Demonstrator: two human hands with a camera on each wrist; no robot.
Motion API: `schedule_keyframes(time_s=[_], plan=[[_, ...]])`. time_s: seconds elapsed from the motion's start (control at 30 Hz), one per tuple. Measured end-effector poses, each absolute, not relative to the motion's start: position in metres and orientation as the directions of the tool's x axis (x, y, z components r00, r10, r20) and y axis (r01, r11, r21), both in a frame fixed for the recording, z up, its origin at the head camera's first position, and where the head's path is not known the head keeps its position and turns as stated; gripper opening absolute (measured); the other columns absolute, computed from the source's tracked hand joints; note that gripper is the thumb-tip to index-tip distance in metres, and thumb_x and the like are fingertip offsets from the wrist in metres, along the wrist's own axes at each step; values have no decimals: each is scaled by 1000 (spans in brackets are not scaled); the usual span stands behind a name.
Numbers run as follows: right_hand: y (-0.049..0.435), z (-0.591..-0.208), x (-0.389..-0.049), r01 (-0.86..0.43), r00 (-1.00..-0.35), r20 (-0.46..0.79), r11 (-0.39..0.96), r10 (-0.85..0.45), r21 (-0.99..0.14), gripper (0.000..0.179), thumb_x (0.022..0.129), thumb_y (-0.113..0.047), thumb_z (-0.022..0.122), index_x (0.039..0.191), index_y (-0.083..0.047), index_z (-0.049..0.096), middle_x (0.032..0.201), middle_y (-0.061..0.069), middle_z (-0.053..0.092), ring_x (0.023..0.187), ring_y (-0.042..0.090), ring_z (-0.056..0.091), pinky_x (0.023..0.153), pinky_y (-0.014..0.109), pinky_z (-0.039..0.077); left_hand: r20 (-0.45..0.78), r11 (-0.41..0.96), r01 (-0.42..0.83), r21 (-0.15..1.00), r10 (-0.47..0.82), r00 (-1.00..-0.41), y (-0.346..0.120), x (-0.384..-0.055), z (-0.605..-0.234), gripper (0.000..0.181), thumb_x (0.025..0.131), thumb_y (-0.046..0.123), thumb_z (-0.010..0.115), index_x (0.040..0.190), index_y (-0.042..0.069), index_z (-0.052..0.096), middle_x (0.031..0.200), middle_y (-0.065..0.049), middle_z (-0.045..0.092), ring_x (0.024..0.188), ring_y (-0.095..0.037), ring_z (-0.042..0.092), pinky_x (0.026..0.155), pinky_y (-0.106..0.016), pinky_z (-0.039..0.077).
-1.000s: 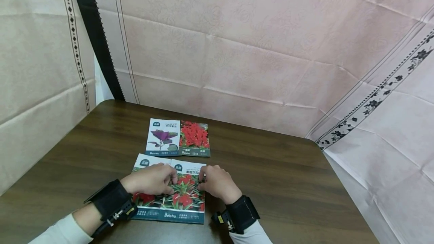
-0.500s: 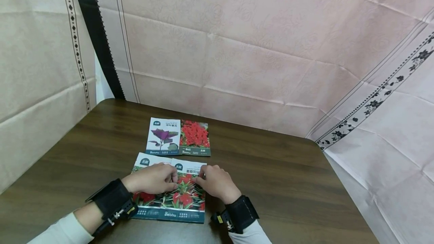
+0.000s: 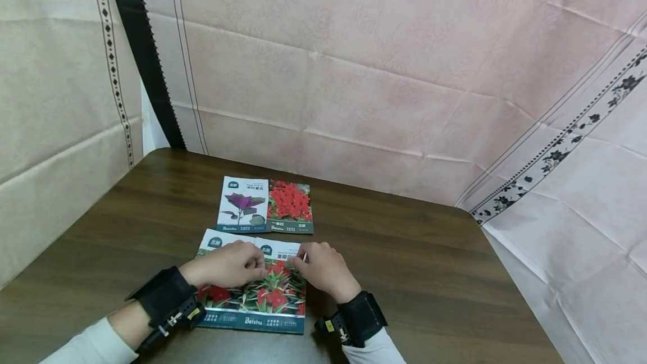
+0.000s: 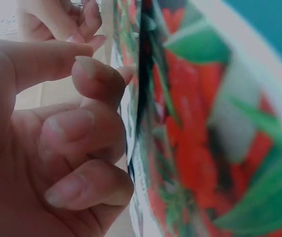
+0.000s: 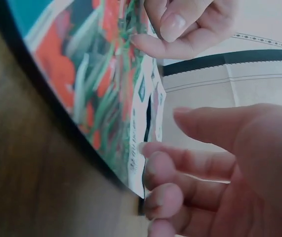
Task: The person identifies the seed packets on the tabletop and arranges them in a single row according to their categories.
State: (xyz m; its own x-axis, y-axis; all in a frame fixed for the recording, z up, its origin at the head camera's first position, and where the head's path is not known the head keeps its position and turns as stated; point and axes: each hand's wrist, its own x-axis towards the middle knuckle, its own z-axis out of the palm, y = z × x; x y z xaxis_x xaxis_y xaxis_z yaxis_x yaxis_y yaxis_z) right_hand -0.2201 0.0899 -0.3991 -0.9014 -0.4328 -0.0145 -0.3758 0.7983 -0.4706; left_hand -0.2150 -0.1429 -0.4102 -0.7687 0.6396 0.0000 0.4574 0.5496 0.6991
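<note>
- White sleeves (image 3: 93, 341) at the lower edge of the frame, nearest the viewer; black wristbands (image 3: 361, 320) lie just beyond.
- Right large packet (image 3: 275, 297), lower centre, flat and printed with red flowers; left large packet (image 3: 216, 296) lies directly beside it, partly hidden. Whether their edges overlap cannot be told.
- Handling, as judged: light, thin and flexible, with a smooth face liable to slip; creasing is the main risk. Best hold: a shallow pinch on the outer side edge, or flat fingers along the upper edge.
- Left hand (image 3: 227, 265), lower centre, over the large packets: fingers loosely curled, gripping nothing; whether it presses on them is unclear.
- Right hand (image 3: 326, 270), at the upper right corner of the right large packet: thumb apart from half-bent fingers, nothing pinched; the index fingertip appears to meet the printed face near the top.
- Purple-leaf packet (image 3: 243, 205) and small red-flower packet (image 3: 290, 207), side by side at centre, farther along the wooden tabletop (image 3: 404, 251).
- Pale cloth (image 3: 354, 72), upper frame, farthest.
</note>
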Motion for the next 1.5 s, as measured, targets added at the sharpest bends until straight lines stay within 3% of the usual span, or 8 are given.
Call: schedule_keyframes(time_s=[0.2, 0.4, 0.73, 1.13, 1.3, 1.5], plan=[[94, -395, -226, -407, -902, 97, 752, -421, -519, 25, 90, -39, 56, 92, -17, 68, 64, -5, 52, 57, 12, 47, 51, 26, 39, 53, 555, 510, 657, 641, -766, -147, -216, -404, 22, 91, 37, 55, 91, 18, 67, 61, 8, 48, 51, -9, 43, 51, -26, 37], [99, -389, -231, -388, -918, 190, 690, -349, -611, 26, 91, -42, 53, 94, -19, 65, 69, -5, 54, 60, 13, 49, 52, 28, 42, 118, 574, 502, 646, 575, -810, -149, -218, -402, 25, 91, 37, 55, 99, 17, 66, 58, 7, 47, 48, -11, 42, 50, -27, 35], [101, -387, -240, -385, -916, 375, 578, -143, -720, 23, 92, -34, 55, 104, -16, 63, 95, -6, 61, 88, 13, 55, 75, 33, 48, 282, 543, 483, 687, 414, -865, -151, -229, -399, 25, 91, 36, 55, 103, 14, 62, 78, 7, 56, 73, -10, 52, 66, -29, 46], [94, -393, -267, -222, -969, 248, 493, -13, -841, 37, 90, -41, 55, 118, -16, 60, 115, 0, 60, 111, 20, 52, 90, 43, 45, 235, 456, 339, 823, 271, -934, -144, -259, -391, 41, 91, 43, 53, 114, 11, 60, 106, -1, 61, 103, -20, 56, 89, -43, 44], [86, -393, -278, -175, -981, 195, 431, 3, -885, 44, 90, -45, 54, 123, -18, 58, 126, 2, 56, 120, 23, 47, 96, 46, 40, 138, 416, 223, 882, 224, -965, -140, -270, -392, 52, 89, 50, 52, 124, 11, 55, 123, -7, 56, 120, -27, 48, 95, -46, 41], [82, -393, -285, -115, -989, 137, 320, 47, -940, 48, 90, -47, 53, 129, -19, 55, 134, 1, 51, 127, 20, 40, 102, 46, 35, 41, 347, 106, 932, 188, -981, -132, -279, -389, 63, 86, 60, 48, 131, 17, 49, 134, -7, 48, 129, -28, 38, 100, -50, 35]])
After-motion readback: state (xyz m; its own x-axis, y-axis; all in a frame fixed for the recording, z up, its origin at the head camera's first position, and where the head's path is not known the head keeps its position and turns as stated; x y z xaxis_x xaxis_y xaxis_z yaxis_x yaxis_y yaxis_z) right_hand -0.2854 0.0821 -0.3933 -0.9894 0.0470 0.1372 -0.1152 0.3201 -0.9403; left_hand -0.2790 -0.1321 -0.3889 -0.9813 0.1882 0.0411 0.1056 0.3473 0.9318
